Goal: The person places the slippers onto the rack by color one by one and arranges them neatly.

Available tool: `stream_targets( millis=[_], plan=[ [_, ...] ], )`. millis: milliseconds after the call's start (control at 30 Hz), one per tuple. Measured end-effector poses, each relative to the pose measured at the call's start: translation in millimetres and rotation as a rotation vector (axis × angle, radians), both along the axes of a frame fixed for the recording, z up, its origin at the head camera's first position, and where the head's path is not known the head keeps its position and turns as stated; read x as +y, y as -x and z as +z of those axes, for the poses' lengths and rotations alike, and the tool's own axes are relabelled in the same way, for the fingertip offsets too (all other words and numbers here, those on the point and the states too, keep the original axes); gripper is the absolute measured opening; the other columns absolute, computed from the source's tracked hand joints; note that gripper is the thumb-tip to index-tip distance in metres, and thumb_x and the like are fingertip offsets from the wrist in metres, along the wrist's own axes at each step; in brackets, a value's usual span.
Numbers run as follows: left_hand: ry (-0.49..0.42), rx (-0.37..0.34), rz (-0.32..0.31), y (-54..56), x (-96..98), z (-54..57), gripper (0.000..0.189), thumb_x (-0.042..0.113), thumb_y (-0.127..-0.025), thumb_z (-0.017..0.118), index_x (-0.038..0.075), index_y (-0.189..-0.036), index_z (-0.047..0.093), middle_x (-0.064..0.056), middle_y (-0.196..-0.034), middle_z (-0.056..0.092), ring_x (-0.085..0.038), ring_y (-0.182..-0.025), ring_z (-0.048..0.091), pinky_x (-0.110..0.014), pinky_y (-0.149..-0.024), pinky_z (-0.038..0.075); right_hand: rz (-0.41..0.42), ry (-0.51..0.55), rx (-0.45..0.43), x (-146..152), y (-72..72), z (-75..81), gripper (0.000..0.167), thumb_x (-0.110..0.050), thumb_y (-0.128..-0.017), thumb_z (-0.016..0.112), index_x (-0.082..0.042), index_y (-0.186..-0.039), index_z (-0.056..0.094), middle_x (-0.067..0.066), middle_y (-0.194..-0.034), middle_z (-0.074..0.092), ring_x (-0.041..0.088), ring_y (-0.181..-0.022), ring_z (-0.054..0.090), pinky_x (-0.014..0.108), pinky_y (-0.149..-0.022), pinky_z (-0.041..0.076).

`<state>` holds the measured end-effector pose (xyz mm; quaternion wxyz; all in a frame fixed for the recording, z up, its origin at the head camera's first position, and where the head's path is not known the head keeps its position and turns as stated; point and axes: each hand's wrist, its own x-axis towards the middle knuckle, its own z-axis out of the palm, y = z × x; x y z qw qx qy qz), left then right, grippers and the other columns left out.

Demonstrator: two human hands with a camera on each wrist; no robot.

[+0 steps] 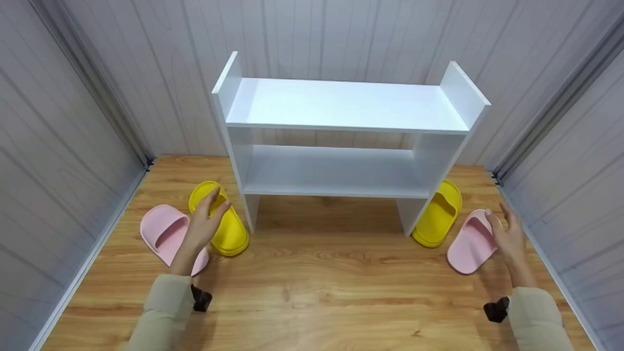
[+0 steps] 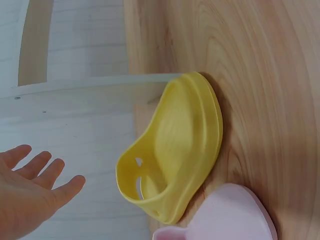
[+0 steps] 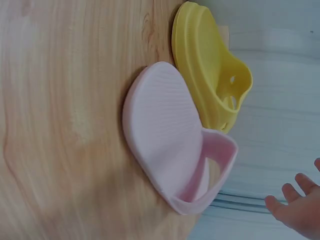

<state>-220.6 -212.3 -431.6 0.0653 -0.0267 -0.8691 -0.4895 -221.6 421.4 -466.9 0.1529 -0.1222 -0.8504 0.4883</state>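
Note:
My left hand (image 1: 204, 224) hovers over the left pair of slippers, its fingers spread and holding nothing. Below it lie a yellow slipper (image 1: 230, 239) against the rack's left side and a pink slipper (image 1: 163, 226) further left. In the left wrist view the hand (image 2: 32, 185) is apart from the yellow slipper (image 2: 195, 135). My right hand (image 1: 511, 239) is just right of another pink slipper (image 1: 468, 248), fingers extended, gripping nothing. Beside that one, a second yellow slipper (image 1: 436, 214) lies by the rack's right side. The right wrist view shows the hand (image 3: 300, 210) clear of the pink slipper (image 3: 160, 125).
A white two-tier rack (image 1: 336, 170) stands upright in the middle, near the back wall (image 1: 302, 39), with bare shelves. Panelled walls close in on the left (image 1: 53, 161) and right (image 1: 575, 219). Wood-grain flooring (image 1: 312, 287) stretches in front of the rack.

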Motion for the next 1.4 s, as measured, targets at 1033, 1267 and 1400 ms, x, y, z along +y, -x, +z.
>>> stream_targets(
  millis=[1033,1267,1400],
  plan=[
    [-0.271,-0.058,0.086,26.3,39.5,10.4,0.059,0.032,-0.087,0.054,-0.002,-0.131,0.035,-0.022,-0.127,0.042,-0.030,-0.113,0.044,-0.036,-0.090,0.038,-0.443,0.378,-0.344,-17.9,-3.0,-43.5,0.100,-0.054,-0.073,0.058,-0.003,-0.140,0.003,0.018,-0.144,0.004,0.029,-0.129,0.005,0.034,-0.103,0.009],
    [-0.268,-0.032,0.111,30.7,47.2,10.4,0.053,0.027,-0.087,0.055,-0.004,-0.127,0.039,-0.021,-0.123,0.045,-0.030,-0.110,0.046,-0.036,-0.087,0.041,-0.419,0.216,-0.492,-27.3,-0.6,-39.1,0.109,-0.062,-0.070,0.055,-0.001,-0.139,-0.002,0.024,-0.142,0.004,0.040,-0.127,0.004,0.047,-0.102,0.008],
    [-0.251,-0.029,0.119,32.5,50.5,10.1,0.051,0.026,-0.088,0.054,-0.004,-0.126,0.040,-0.021,-0.123,0.045,-0.030,-0.109,0.046,-0.037,-0.087,0.041,-0.419,0.158,-0.534,-30.6,0.8,-37.5,0.112,-0.062,-0.069,0.056,0.001,-0.138,-0.005,0.026,-0.141,0.003,0.043,-0.126,0.003,0.050,-0.101,0.005]
  ],
)
